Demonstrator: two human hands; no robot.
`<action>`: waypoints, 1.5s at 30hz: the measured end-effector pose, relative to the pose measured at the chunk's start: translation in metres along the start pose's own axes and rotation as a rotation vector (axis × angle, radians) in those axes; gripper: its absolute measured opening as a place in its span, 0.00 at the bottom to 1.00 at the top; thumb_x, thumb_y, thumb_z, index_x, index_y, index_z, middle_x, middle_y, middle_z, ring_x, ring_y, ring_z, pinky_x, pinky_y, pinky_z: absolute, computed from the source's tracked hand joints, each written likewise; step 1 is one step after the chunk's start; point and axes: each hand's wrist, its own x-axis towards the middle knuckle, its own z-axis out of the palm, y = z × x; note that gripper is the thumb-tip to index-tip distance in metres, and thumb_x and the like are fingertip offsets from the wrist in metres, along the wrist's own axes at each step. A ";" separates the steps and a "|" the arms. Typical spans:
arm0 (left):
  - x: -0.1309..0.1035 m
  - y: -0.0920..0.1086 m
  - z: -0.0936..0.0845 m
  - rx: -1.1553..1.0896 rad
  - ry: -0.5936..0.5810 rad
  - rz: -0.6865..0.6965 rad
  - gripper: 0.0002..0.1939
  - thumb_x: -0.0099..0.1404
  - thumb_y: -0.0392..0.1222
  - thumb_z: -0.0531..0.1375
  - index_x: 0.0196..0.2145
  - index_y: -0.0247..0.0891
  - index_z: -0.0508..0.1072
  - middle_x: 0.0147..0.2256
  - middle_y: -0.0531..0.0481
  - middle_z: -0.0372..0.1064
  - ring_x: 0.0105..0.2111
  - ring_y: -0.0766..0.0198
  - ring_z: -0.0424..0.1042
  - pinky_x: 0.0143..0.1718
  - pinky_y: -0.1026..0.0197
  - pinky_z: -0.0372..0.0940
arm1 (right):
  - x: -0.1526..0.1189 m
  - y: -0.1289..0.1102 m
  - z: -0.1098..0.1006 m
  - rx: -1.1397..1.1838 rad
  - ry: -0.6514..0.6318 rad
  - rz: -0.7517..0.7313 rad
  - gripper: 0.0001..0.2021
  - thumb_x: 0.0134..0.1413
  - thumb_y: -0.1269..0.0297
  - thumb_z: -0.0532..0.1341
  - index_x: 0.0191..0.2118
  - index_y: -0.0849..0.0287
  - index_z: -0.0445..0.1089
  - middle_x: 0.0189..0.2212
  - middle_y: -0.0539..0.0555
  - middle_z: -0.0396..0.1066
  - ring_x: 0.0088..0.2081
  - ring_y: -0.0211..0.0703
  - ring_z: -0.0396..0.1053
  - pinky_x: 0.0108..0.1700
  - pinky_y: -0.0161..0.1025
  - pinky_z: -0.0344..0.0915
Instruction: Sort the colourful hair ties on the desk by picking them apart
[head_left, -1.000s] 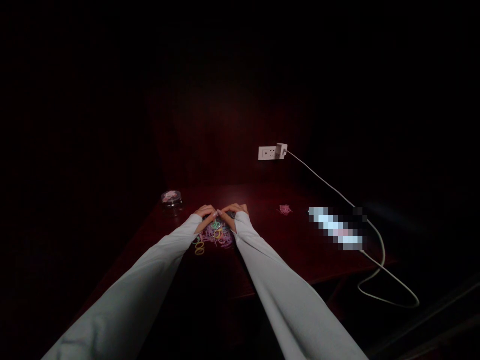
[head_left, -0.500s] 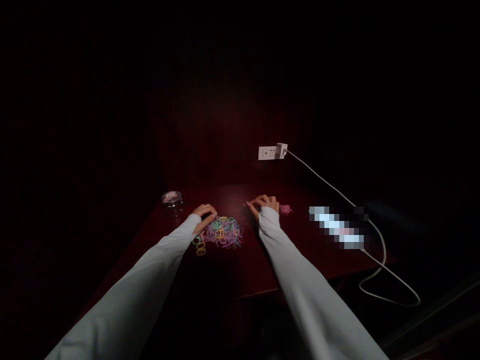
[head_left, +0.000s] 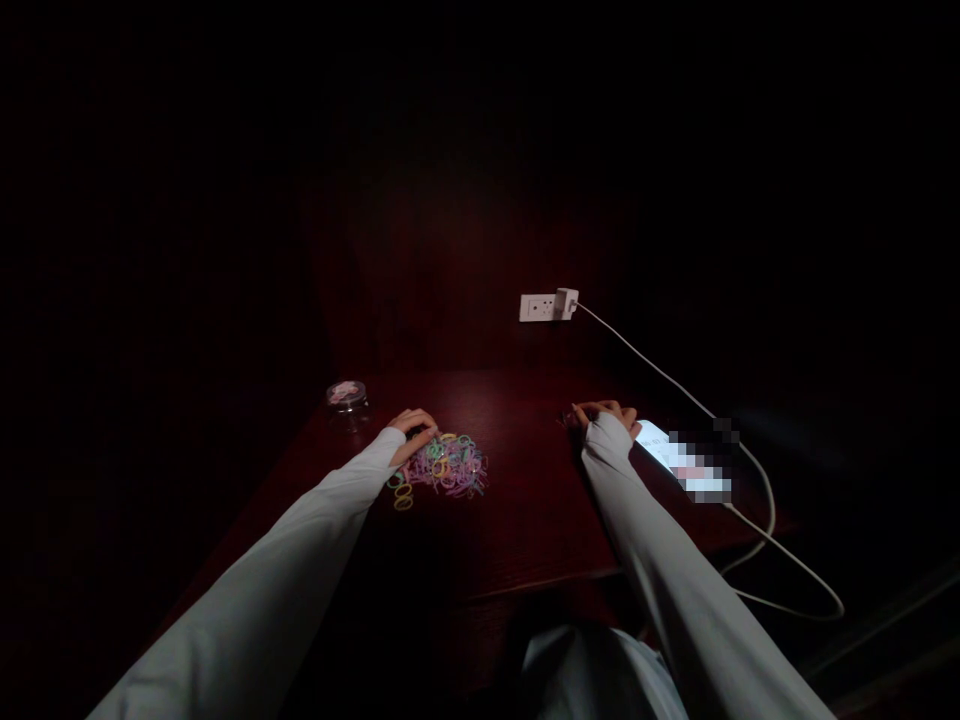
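Resting at the left edge of the heap of coloured bands (head_left: 454,466) on the dark red surface (head_left: 525,525), the left hand (head_left: 412,432) curves its fingers; whether its grip pinches any cannot be told. The right hand (head_left: 609,412), fingers bent, lies well apart beside the lit phone (head_left: 660,450), its grip equally unclear. A clear jar (head_left: 347,404) stands farther left.

The mixed bands (head_left: 455,467) are purple, green, yellow; the sleeves (head_left: 281,565), pale grey.
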 end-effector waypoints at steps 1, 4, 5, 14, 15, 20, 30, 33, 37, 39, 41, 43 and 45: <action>0.000 0.000 0.001 -0.005 0.004 -0.004 0.17 0.71 0.54 0.54 0.34 0.40 0.75 0.38 0.47 0.75 0.42 0.56 0.69 0.52 0.54 0.60 | 0.001 0.000 0.001 -0.002 -0.017 0.006 0.18 0.61 0.47 0.60 0.41 0.53 0.82 0.49 0.60 0.72 0.52 0.59 0.56 0.54 0.56 0.51; 0.000 -0.002 0.002 -0.024 0.014 -0.007 0.19 0.71 0.55 0.54 0.34 0.40 0.76 0.39 0.47 0.76 0.43 0.55 0.69 0.52 0.54 0.60 | 0.003 0.001 0.005 0.026 0.004 0.026 0.20 0.60 0.45 0.59 0.41 0.52 0.83 0.50 0.61 0.71 0.52 0.60 0.55 0.53 0.57 0.50; 0.000 -0.002 0.002 -0.031 0.011 -0.004 0.19 0.71 0.55 0.54 0.34 0.40 0.76 0.39 0.47 0.76 0.43 0.55 0.69 0.52 0.55 0.61 | 0.004 0.001 0.007 0.050 0.036 0.038 0.21 0.59 0.44 0.59 0.42 0.52 0.83 0.51 0.61 0.71 0.52 0.60 0.55 0.54 0.57 0.50; -0.003 -0.001 -0.005 -0.010 -0.025 -0.058 0.16 0.71 0.54 0.55 0.41 0.42 0.77 0.44 0.48 0.76 0.48 0.54 0.68 0.57 0.52 0.56 | 0.006 -0.016 0.009 0.245 0.257 0.173 0.21 0.64 0.56 0.50 0.48 0.53 0.79 0.52 0.60 0.70 0.54 0.59 0.56 0.56 0.57 0.49; -0.003 -0.001 -0.005 0.009 -0.024 -0.084 0.16 0.71 0.54 0.55 0.42 0.43 0.77 0.45 0.49 0.76 0.49 0.53 0.68 0.58 0.50 0.54 | 0.006 -0.020 0.007 0.239 0.256 0.159 0.21 0.65 0.57 0.50 0.48 0.52 0.79 0.52 0.59 0.70 0.54 0.59 0.56 0.57 0.56 0.49; 0.002 -0.003 -0.003 0.068 0.021 -0.189 0.19 0.75 0.52 0.49 0.43 0.46 0.78 0.48 0.50 0.76 0.53 0.51 0.67 0.61 0.44 0.50 | -0.010 -0.048 0.001 0.230 0.191 -0.037 0.17 0.64 0.59 0.54 0.47 0.53 0.79 0.50 0.59 0.72 0.53 0.57 0.58 0.56 0.53 0.52; 0.009 -0.004 0.005 0.041 -0.003 -0.174 0.23 0.76 0.52 0.44 0.45 0.45 0.78 0.51 0.50 0.74 0.52 0.55 0.67 0.63 0.49 0.53 | -0.089 -0.119 0.021 0.447 -0.441 -0.799 0.28 0.49 0.50 0.72 0.56 0.48 0.74 0.53 0.53 0.70 0.50 0.48 0.67 0.56 0.44 0.61; 0.012 -0.008 0.006 0.032 -0.053 -0.169 0.23 0.76 0.52 0.45 0.46 0.44 0.78 0.52 0.49 0.73 0.54 0.54 0.67 0.62 0.50 0.55 | -0.100 -0.128 0.027 0.358 -0.459 -0.867 0.36 0.40 0.47 0.76 0.58 0.48 0.73 0.56 0.55 0.68 0.52 0.51 0.65 0.56 0.46 0.60; 0.012 -0.008 0.008 0.001 -0.042 -0.128 0.25 0.76 0.53 0.44 0.46 0.43 0.78 0.51 0.48 0.74 0.55 0.54 0.67 0.62 0.50 0.56 | -0.102 -0.128 0.041 0.253 -0.485 -0.867 0.34 0.42 0.48 0.75 0.57 0.48 0.73 0.54 0.55 0.70 0.52 0.53 0.65 0.55 0.48 0.61; 0.011 -0.006 0.010 -0.025 -0.024 -0.099 0.25 0.76 0.54 0.44 0.45 0.44 0.78 0.50 0.48 0.74 0.55 0.54 0.68 0.64 0.50 0.55 | -0.099 -0.126 0.049 0.253 -0.501 -0.822 0.29 0.46 0.51 0.74 0.56 0.48 0.74 0.52 0.54 0.71 0.50 0.51 0.67 0.54 0.46 0.63; 0.010 -0.003 0.012 -0.076 -0.007 -0.076 0.24 0.75 0.55 0.45 0.44 0.43 0.79 0.50 0.47 0.74 0.55 0.54 0.68 0.65 0.50 0.55 | -0.096 -0.124 0.055 0.280 -0.522 -0.770 0.25 0.50 0.54 0.72 0.55 0.48 0.75 0.49 0.53 0.72 0.48 0.49 0.68 0.51 0.44 0.64; 0.009 -0.001 0.013 -0.150 0.007 -0.051 0.24 0.75 0.56 0.46 0.44 0.41 0.79 0.49 0.45 0.75 0.55 0.54 0.69 0.65 0.51 0.56 | -0.093 -0.122 0.058 0.333 -0.539 -0.718 0.21 0.51 0.57 0.70 0.53 0.48 0.75 0.47 0.53 0.73 0.47 0.47 0.70 0.49 0.42 0.66; 0.009 0.000 0.014 -0.220 0.019 -0.044 0.25 0.75 0.57 0.47 0.43 0.40 0.79 0.48 0.44 0.75 0.54 0.54 0.70 0.64 0.53 0.59 | -0.091 -0.121 0.060 0.414 -0.537 -0.683 0.19 0.52 0.61 0.70 0.51 0.49 0.76 0.46 0.52 0.74 0.46 0.46 0.71 0.48 0.40 0.67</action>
